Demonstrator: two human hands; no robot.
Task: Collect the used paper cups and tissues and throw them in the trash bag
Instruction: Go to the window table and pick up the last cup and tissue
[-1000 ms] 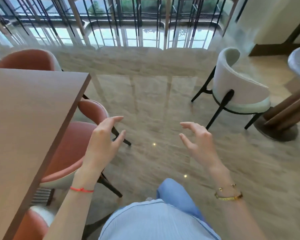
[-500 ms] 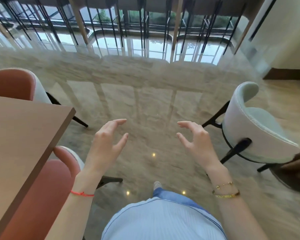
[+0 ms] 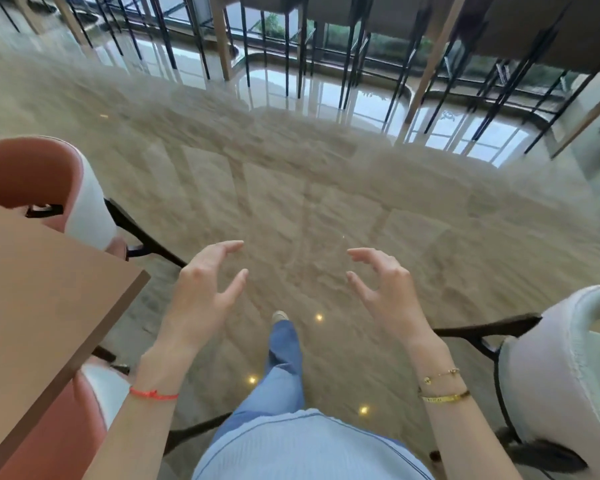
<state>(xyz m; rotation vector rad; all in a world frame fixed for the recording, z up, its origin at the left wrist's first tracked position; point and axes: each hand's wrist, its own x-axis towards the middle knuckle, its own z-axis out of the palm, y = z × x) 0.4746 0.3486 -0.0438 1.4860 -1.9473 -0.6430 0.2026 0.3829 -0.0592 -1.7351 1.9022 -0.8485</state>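
Walked across glossy marble floor (image 3: 291, 188), one foot (image 3: 280, 316) stepped fwd at centre-bottom. Left hand (image 3: 201, 292) held out mid-frame, fingers loosely curved, gripped nothing. Right hand (image 3: 385, 289) mirrored it to the right, also loose & empty. No cups, tissues or trash bag anywhere in shot, so couldn't say where they sat. Brown table (image 3: 42, 289) at lower left showed only a bare corner; pink chair (image 3: 32, 171) tucked behind it at left, white chair (image 3: 561, 358) at lower right. Judged step as search/approach w/ nothing collected yet. To do it well: needed to scan tabletops first, steer clear of chair legs on both sides, keep hands free for cups, find bag early.
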